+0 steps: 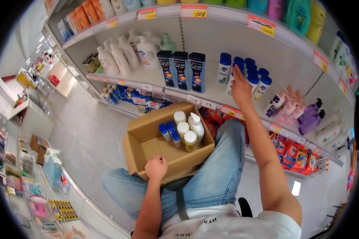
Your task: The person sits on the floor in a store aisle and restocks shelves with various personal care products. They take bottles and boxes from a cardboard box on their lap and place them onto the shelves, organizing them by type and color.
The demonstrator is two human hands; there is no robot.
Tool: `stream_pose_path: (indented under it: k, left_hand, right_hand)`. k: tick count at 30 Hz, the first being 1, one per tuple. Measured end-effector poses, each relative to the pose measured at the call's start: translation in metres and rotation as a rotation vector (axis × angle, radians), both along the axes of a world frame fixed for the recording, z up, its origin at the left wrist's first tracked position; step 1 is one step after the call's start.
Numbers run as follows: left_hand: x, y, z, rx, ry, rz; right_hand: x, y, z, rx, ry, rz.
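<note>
My right hand [241,88] reaches onto the shelf among several white bottles with blue caps [225,68]. Its fingers stretch over one bottle [229,88] in the front row; whether they grip it is hidden. Curled over the near rim of an open cardboard box [170,166], my left hand [156,168] rests at the box's left side. Inside the box stand a white pump bottle [196,129], three white-capped containers [190,140] and three small blue-capped bottles [175,138], all toward the right end. The box sits in front of my lap.
Three dark Clear shampoo bottles [181,71] stand left of the blue-capped group. White jugs [119,56] are farther left; pink bottles [288,107] and purple pump bottles [309,121] are right. Detergent bags [299,156] fill the lower shelf. Another display shelf [86,209] runs behind on the left.
</note>
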State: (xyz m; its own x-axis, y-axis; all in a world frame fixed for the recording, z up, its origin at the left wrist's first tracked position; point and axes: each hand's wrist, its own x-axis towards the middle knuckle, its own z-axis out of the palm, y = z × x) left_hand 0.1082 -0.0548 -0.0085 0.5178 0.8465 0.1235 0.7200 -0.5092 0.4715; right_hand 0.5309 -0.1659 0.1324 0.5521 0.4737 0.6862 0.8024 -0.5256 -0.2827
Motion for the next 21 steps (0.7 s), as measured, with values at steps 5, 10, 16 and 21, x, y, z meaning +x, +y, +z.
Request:
stream_pose_path:
  k: [5,10,16,21]
  left_hand:
    - [0.001,0.002,-0.004,0.002,0.024,0.012]
    - [0.002,0.002,-0.001,0.029,0.021,-0.003]
    - [0.0,-0.002,0.005,-0.008,-0.002,-0.008]
    - [0.002,0.002,-0.001,0.023,0.007,-0.003]
  right_hand:
    - [-0.101,0.024,-0.04,0.103,-0.084,0.312]
    - [-0.232,0.054,-0.086,-0.163,0.156,0.78]
    - [-0.261,0.105,-0.142,-0.624,0.373,0.333]
    - [-0.252,0.113,-0.16,-0.599,0.439,0.331]
